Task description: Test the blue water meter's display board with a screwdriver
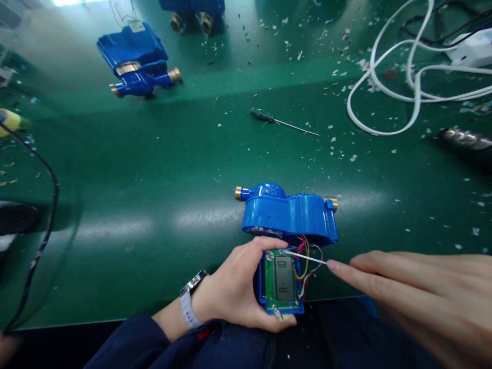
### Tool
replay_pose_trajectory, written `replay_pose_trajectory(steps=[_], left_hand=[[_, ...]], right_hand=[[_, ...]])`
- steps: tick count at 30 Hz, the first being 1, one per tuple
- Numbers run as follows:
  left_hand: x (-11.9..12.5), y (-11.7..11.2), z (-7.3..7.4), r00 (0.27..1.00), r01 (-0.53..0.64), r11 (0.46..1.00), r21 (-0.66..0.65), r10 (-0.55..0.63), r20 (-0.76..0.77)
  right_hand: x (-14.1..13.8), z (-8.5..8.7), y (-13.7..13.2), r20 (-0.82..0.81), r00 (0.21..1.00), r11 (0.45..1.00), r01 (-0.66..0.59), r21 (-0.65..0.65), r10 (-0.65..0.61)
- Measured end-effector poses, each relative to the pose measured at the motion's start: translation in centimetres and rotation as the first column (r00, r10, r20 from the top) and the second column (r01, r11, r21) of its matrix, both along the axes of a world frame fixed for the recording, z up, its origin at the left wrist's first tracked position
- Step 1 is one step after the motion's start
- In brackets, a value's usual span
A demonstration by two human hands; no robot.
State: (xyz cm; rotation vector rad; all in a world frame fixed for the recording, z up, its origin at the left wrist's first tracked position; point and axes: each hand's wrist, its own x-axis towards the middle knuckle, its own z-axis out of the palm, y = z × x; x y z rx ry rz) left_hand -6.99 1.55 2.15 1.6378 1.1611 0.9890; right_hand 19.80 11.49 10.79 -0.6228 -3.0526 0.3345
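Observation:
My left hand [234, 287] grips a small blue casing by its two sides, thumb below and fingers above. Inside the casing lies a green circuit board [270, 279] with a grey display [285, 279] showing dark characters, turned sideways. Thin coloured wires [306, 256] run from the board to a blue water meter [288, 212] with brass ends, lying just beyond. Pinched in my right hand [426, 292] is a thin metal rod [309, 257]; its tip is at the board's upper edge, and its far end is hidden in the hand.
A dark-handled screwdriver [263, 115] lies mid-table. Another blue meter [140, 59] stands at upper left, with more blue parts [192, 7] at the top. White cable [417, 97] loops at right, near a metal-tipped dark tool [467, 138]. A black cord [54, 195] runs down the left. White scraps litter the green table [154, 148].

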Motion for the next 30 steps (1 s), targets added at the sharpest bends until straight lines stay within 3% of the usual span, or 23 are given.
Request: replay_pose_trajectory(steps=[3,8,11,22,27,30], left_hand=[[0.1,-0.1,0.0,0.998,0.004,0.996,-0.085,0.001,0.067],[0.4,0.0,0.0,0.985,-0.015,0.972,-0.235,0.055,0.164],[0.6,0.1,0.0,0.983,-0.027,0.977,-0.213,0.064,0.17],[0.7,0.5,0.0,0.982,-0.078,0.982,-0.171,0.106,0.157],[1.2,0.4,0.1,0.908,0.021,0.963,-0.269,0.093,0.408],[1.3,0.5,0.0,0.904,0.005,0.958,-0.287,0.118,0.411]], right_hand=[[0.1,-0.4,-0.1,0.008,0.998,0.997,-0.066,-0.043,0.066],[0.7,-1.4,-0.8,-0.058,0.998,0.993,0.012,-0.121,-0.019],[0.8,-1.9,-1.0,-0.083,0.996,0.982,0.02,-0.186,-0.036],[0.5,-2.8,-1.4,-0.151,0.986,0.977,0.038,-0.211,-0.071],[-0.6,-2.2,-0.8,-0.207,0.974,0.977,0.05,-0.207,-0.094],[-0.2,-1.5,-0.9,-0.235,0.966,0.961,0.042,-0.274,-0.109]])
